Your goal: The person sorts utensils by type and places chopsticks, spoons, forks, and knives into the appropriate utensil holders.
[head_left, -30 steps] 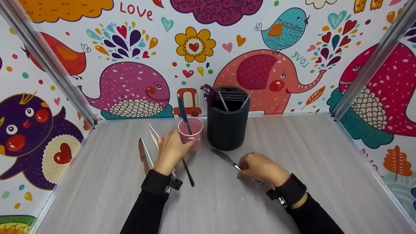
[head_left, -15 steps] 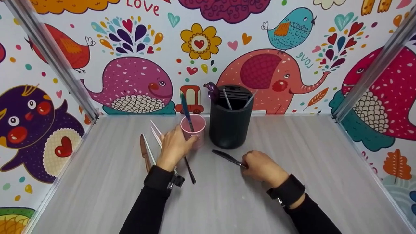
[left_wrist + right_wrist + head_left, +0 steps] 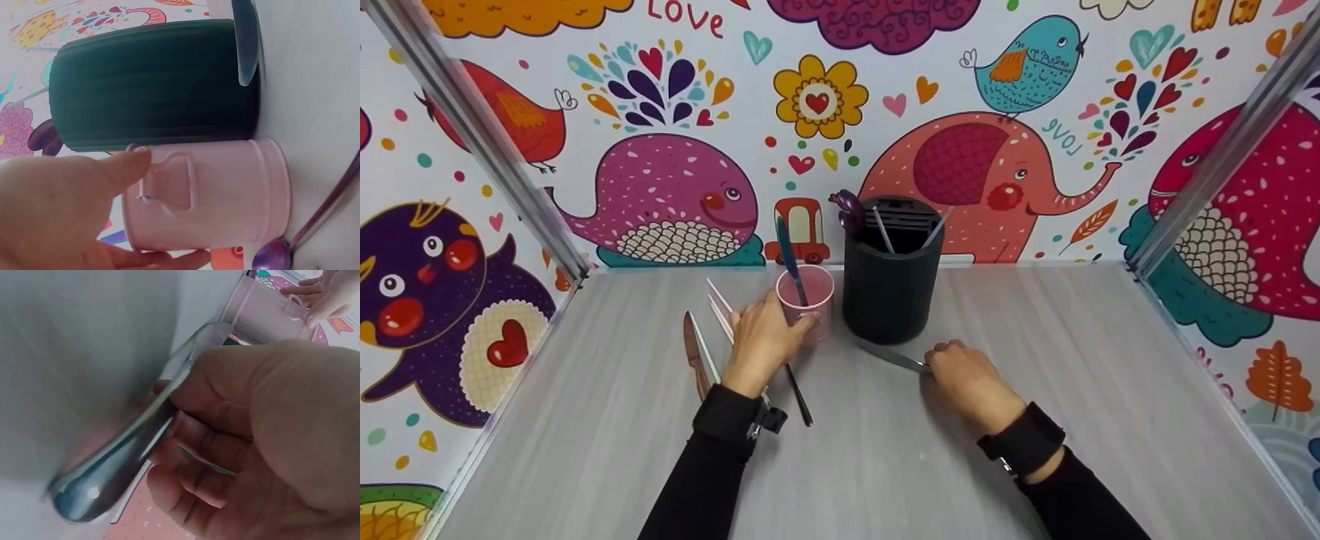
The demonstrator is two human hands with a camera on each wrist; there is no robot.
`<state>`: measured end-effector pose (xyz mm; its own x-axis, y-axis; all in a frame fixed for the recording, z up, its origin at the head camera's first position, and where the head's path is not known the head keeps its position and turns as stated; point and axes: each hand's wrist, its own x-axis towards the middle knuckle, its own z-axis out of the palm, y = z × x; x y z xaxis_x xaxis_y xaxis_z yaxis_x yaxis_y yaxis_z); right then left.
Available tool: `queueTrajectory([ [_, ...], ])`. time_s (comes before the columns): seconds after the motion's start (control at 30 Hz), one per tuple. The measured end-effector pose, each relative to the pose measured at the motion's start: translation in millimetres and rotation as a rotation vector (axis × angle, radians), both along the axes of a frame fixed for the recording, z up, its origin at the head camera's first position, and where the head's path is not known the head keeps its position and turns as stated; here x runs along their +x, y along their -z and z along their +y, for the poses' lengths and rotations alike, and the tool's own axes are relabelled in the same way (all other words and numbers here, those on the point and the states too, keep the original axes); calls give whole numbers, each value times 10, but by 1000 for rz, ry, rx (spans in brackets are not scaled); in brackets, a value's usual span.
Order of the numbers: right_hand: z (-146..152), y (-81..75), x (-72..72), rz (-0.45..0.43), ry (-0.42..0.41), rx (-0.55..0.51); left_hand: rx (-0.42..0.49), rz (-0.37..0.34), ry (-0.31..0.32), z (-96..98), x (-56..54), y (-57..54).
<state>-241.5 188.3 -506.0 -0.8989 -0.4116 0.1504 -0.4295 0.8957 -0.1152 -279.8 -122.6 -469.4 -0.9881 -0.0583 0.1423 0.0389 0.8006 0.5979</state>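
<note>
Pinching a glossy silver knife (image 3: 894, 358) between thumb and fingers, a right hand (image 3: 969, 381) points the rounded blade tip toward the base of a dark cylindrical holder (image 3: 887, 296). A left hand (image 3: 763, 341) grips a pale pink cup (image 3: 225, 197), smooth-sided with a small loop handle, upright beside the holder on a grey table (image 3: 855, 480); a teal-blue utensil (image 3: 788, 251) leans inside.

The pale desk (image 3: 1065, 337) before me ends at a far wall (image 3: 915, 69), where I see a printed whale (image 3: 660, 180) left of an elephant (image 3: 971, 172) and a blue bird (image 3: 1027, 67); metal posts (image 3: 489, 135) rise at the far left and right corners.
</note>
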Motion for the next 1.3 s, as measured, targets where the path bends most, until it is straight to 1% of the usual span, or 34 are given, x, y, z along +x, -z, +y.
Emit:
queueTrajectory([
  [0.27, -8, -26, 13, -33, -57, -8, 6, 9, 1, 11, 8, -10],
  [0.37, -20, -66, 22, -18, -85, -29, 13, 13, 5, 15, 9, -12],
  [0.43, -36, -98, 20, 6, -109, -66, 16, 13, 6, 15, 8, -16],
  [0.57, -109, -133, 7, 47, -171, -177, 16, 13, 2, 9, 5, -24],
  [0.73, -281, -85, -8, 52, -229, -375, 6, 15, -2, 9, 3, -18],
  [0.83, -400, -37, -21, 39, -243, -507, -3, 18, 1, 13, -1, -3],
  [0.93, -503, -45, -34, 27, -231, -613, -10, 22, 0, 15, -4, 14],
  [1.0, -564, -98, -48, 41, -214, -664, -9, 22, -4, 14, -2, 22],
  [1.07, -626, -188, -71, 76, -207, -708, -10, 21, -8, 11, 1, 27],
  [1.2, -774, -421, -147, 198, -215, -755, -12, 25, -7, 5, 0, 23],
  [1.3, -901, -603, -217, 254, -216, -789, -8, 29, 1, 6, -5, 16],
])
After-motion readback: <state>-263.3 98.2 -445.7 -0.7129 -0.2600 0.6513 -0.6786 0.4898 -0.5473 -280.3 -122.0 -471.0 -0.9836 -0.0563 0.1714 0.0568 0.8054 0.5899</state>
